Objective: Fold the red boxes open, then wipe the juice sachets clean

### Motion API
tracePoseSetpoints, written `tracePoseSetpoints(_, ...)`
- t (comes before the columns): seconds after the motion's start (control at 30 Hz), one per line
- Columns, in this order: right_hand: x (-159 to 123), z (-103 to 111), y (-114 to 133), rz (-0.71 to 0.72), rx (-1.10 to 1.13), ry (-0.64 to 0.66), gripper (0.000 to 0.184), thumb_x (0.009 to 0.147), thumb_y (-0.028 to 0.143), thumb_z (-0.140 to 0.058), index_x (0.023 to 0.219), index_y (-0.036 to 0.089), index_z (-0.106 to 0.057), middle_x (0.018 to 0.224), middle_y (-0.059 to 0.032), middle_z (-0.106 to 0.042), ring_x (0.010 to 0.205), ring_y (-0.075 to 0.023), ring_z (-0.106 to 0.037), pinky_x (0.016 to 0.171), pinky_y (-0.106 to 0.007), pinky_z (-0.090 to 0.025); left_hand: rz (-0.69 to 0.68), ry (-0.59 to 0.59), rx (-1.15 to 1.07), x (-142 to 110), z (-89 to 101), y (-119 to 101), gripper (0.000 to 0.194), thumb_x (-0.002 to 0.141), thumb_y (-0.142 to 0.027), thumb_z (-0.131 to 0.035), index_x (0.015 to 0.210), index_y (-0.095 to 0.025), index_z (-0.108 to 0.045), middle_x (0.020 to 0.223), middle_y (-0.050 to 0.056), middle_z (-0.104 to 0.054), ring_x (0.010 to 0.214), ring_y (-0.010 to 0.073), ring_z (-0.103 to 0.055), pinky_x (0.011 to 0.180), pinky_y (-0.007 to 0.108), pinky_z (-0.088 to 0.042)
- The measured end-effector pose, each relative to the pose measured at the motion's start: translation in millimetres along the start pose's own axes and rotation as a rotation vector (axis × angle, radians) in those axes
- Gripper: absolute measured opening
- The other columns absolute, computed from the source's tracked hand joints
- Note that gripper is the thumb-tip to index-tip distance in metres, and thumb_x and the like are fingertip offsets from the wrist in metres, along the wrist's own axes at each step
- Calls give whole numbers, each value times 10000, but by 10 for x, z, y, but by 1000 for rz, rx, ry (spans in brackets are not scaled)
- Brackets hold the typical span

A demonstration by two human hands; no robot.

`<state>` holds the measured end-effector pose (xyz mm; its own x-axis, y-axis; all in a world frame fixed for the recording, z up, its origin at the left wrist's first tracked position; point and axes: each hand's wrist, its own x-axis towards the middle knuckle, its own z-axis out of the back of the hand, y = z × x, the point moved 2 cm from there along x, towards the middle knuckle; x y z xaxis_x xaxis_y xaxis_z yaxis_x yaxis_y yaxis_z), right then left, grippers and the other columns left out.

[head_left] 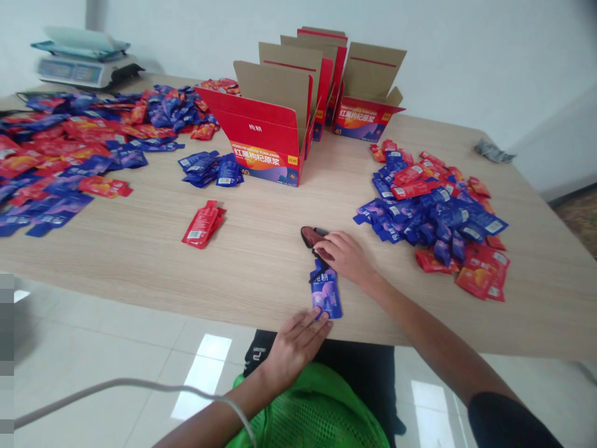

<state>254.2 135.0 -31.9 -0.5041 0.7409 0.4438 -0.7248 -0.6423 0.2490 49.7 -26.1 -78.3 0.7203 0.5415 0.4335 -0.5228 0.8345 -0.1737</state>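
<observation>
My left hand [298, 342] lies with its fingers stretched out at the table's front edge, fingertips on the lower end of a blue pouch [325, 294]. The pouch lies flat with its printed side up. My right hand [345, 255] is closed on a pair of sunglasses [313, 236] with dark reddish lenses, just above the pouch. A dark temple arm of the glasses crosses the pouch's top end. The right fingers partly hide the frame. To the left, a few red pouches [200, 227] lie stacked, and behind them is a small group of blue pouches [200, 167].
Open red cartons [265, 134] stand at the back middle, another carton [361, 118] beside them. A mixed pouch heap [429, 205] lies right, a larger heap [69, 143] left. A scale [79, 68] stands back left, a crumpled grey item [494, 151] back right. A grey cable [140, 383] crosses below.
</observation>
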Motion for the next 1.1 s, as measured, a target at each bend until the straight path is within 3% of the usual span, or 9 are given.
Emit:
tracePoseSetpoints(0.17,-116,408,280,-124,125,-231,150,982,249,-678,1130,255,-705,1106,-82,-698,1092,-247,-651,991,-429,-550,2,13,-15,-7,9,-3,379,1102,-145,-459,1456,-153,-595,1491,85,-629,1432,219,-548,1188,389,-466)
tracePoseSetpoints(0.27,-424,466,685,-18,240,-51,167,966,218,-689,1127,261,-690,1118,-62,-704,1107,-227,-653,996,-400,-559,26,-16,-58,-28,-38,-9,339,1091,-137,-483,1380,-164,-657,1296,85,-748,1234,197,-692,1163,387,-490)
tracePoseSetpoints(0.37,-720,327,896,53,268,132,134,966,174,-661,1070,253,-689,1027,-40,-709,1084,-217,-651,995,-381,-565,69,-73,-125,-44,-86,-7,270,1079,-133,-506,1145,-192,-760,971,30,-803,962,166,-764,1117,369,-527)
tracePoseSetpoints(0.47,-784,153,791,19,258,122,135,963,164,-658,1055,255,-695,1027,-42,-705,1095,-224,-638,1010,-399,-559,43,-55,-103,-45,-87,-1,287,1073,-130,-515,1257,-187,-726,1139,62,-791,1183,199,-716,1156,381,-500)
tracePoseSetpoints(0.57,-592,18,530,6,206,67,137,962,177,-667,1064,262,-700,1060,-51,-706,1107,-235,-631,1020,-418,-547,3,8,-30,-47,-59,6,386,1070,-123,-517,1443,-160,-609,1419,112,-680,1414,226,-568,1201,395,-455)
tracePoseSetpoints(0.73,-151,-38,83,-33,43,0,105,997,216,-639,1055,253,-718,1041,-60,-723,1062,-236,-651,981,-407,-545,-9,29,22,-47,-35,-12,389,1080,-159,-523,1464,-157,-587,1508,110,-611,1461,223,-519,1189,379,-463)
tracePoseSetpoints(0.83,-101,124,-51,-145,7,-179,117,1010,278,-637,1073,243,-730,1049,-78,-723,1059,-253,-658,970,-424,-537,13,32,15,-8,10,-16,366,1082,-223,-553,1438,-161,-605,1463,104,-651,1428,214,-554,1180,382,-466)
tracePoseSetpoints(0.97,-432,449,-4,-418,104,-504,204,970,397,-702,1081,228,-733,1079,-85,-734,1036,-261,-684,952,-417,-535,70,13,-63,77,136,20,419,1091,-405,-553,1438,-176,-607,1340,86,-733,1347,191,-620,1172,356,-454)
tracePoseSetpoints(1.1,-1007,603,120,-709,195,-577,327,907,528,-726,1026,224,-740,1034,-84,-751,937,-280,-713,895,-428,-544,72,-7,-5,136,201,5,419,1101,-426,-522,1439,-197,-616,1399,93,-697,1391,201,-581,1162,349,-444)
